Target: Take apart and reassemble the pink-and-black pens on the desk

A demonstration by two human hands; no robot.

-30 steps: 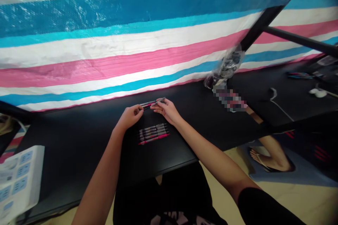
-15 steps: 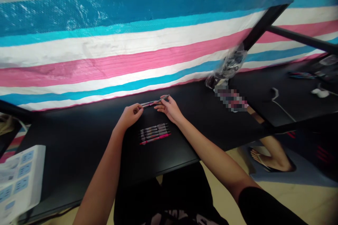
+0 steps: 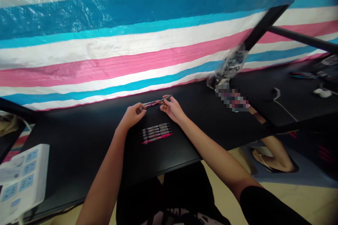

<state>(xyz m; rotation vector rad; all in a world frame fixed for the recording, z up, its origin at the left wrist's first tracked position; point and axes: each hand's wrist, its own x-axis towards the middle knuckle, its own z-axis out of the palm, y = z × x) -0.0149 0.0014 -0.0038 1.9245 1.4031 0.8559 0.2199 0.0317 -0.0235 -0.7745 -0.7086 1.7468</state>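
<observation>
My left hand (image 3: 133, 114) and my right hand (image 3: 172, 107) are both pinched on a thin pen (image 3: 155, 102) held a little above the black table (image 3: 79, 140), near its far edge. The left fingers grip its pink-marked end, the right fingers its grey end. Just below the hands, several pens (image 3: 156, 133) lie side by side in a neat row on the table, the nearest one pink.
A striped blue, white and pink tarp (image 3: 132, 52) hangs behind the table. A white power strip (image 3: 22, 177) sits at the near left. A clear plastic bag (image 3: 228, 66) hangs at a black post. Another person's leg and sandalled foot (image 3: 269, 156) show under the right table.
The hands with the pen have drifted slightly right and up in view. The pen's grey end sticks out further past the right fingers.
</observation>
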